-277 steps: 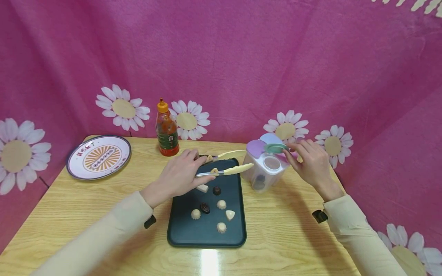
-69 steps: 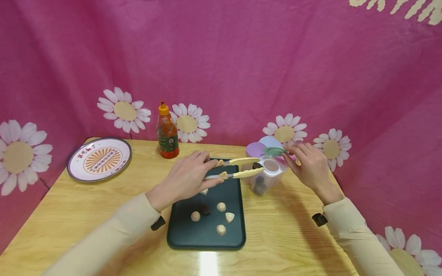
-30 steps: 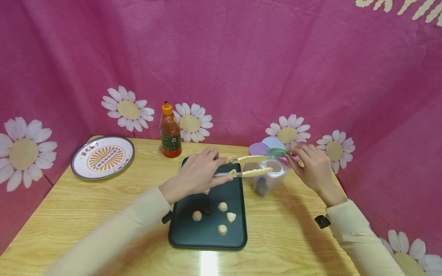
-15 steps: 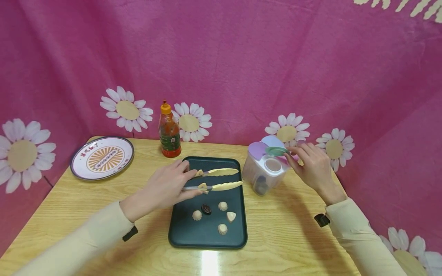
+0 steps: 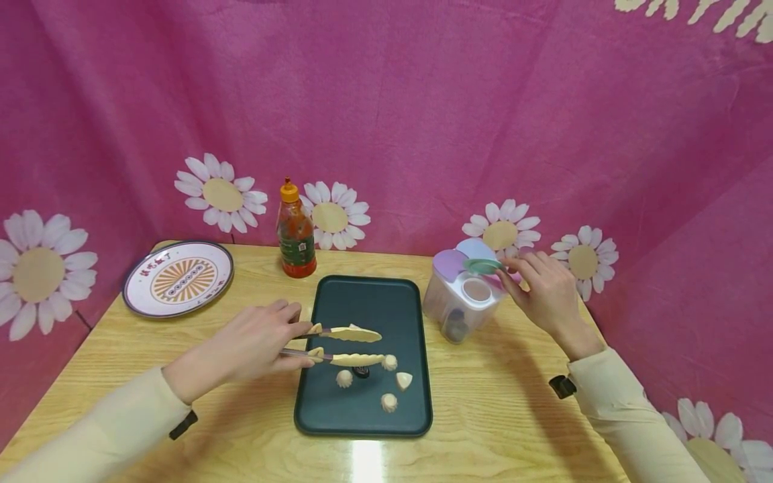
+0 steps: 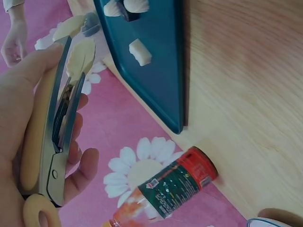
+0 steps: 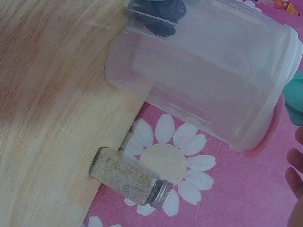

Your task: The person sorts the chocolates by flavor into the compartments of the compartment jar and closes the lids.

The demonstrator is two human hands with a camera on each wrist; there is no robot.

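My left hand (image 5: 250,343) grips a pair of tongs (image 5: 357,359) with cream scalloped tips. The tips are spread, nothing between them, above the dark tray (image 5: 368,424). Lying on the tray are a dark chocolate (image 5: 361,372), partly covered by the tongs, several pale swirled chocolates (image 5: 344,378), a pale triangular chocolate (image 5: 404,381) and a white block-shaped chocolate (image 6: 140,52). At the tray's right stands a translucent container (image 5: 437,298) with petal-like lids and dark pieces (image 7: 161,16) inside. My right hand (image 5: 546,292) pinches its raised green lid (image 5: 483,266), leaving a round hole uncovered.
A sauce bottle (image 5: 296,245) stands behind the tray. At the back left of the table lies a patterned plate (image 5: 137,282). Close to the container, a small glass seasoning jar (image 7: 125,177) shows in the right wrist view. A pink cloth with daisies hangs behind.
A dark round chocolate left the tray in the tongs, reached the container's hole and went from sight. My left hand has since drawn the tongs back left over the tray. My right hand stays.
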